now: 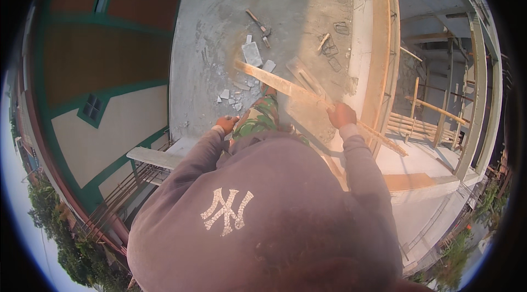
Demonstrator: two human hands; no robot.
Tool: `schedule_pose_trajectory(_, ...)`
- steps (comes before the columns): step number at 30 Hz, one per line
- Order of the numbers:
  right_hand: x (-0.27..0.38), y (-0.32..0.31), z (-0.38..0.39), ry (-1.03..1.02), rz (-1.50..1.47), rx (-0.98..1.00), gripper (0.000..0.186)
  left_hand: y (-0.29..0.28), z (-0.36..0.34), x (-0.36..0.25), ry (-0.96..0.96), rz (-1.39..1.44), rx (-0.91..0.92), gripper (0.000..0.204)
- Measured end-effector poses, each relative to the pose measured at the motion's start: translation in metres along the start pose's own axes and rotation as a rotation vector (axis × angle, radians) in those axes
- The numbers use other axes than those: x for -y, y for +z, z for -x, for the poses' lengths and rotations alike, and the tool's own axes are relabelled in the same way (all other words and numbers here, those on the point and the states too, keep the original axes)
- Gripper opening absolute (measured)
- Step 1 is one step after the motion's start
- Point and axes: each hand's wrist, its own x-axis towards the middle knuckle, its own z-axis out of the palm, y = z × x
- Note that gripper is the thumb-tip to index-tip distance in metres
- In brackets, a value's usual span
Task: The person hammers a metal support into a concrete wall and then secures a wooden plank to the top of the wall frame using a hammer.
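Observation:
A long, narrow wooden plank (274,81) slants across in front of me, from the pale rubble down to the right. My right hand (341,115) is closed around it, right of its middle. Beside my camouflage-clad leg (257,119), my left hand (226,124) has its fingers curled; whether anything is in them is hidden. Beyond the plank's far end lie a broken grey block (252,54) and a smaller chunk (269,66). Loose pale fragments (225,94) are scattered nearer my left hand. Farther off, a claw hammer (259,28) with a wooden handle rests on the concrete.
Bent wire rings (341,28) and a short wood stick (324,42) lie on the concrete floor (219,6). Another board (307,79) is behind the plank. A board-edged ledge (379,45) borders a drop on the right; a green-trimmed building (110,121) stands left.

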Motion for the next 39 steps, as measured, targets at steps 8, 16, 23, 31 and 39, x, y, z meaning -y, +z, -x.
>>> schedule_pose_trajectory(8, 0.033, -0.043, -0.216, -0.141, 0.213, 0.043, 0.058, -0.044, -0.019, -0.019, -0.044, 0.403, -0.18, 0.055)
schedule_pose_trajectory(16, 0.061, -0.017, -0.415, -0.272, 0.281, 0.15, 0.054, 0.034, 0.051, 0.088, -0.535, 0.638, -0.284, 0.045)
schedule_pose_trajectory(23, 0.088, 0.028, -0.551, -0.344, 0.409, 0.247, 0.053, 0.138, 0.092, 0.071, -0.627, 0.552, -0.052, 0.056)
schedule_pose_trajectory(31, 0.083, 0.068, -0.616, -0.199, 0.623, 0.143, 0.053, 0.179, 0.08, 0.044, -0.728, 0.88, -0.178, 0.04)
schedule_pose_trajectory(39, 0.061, 0.085, -0.488, -0.291, 0.219, 0.248, 0.052, 0.159, 0.078, 0.0, -0.567, 0.898, -0.236, 0.033)
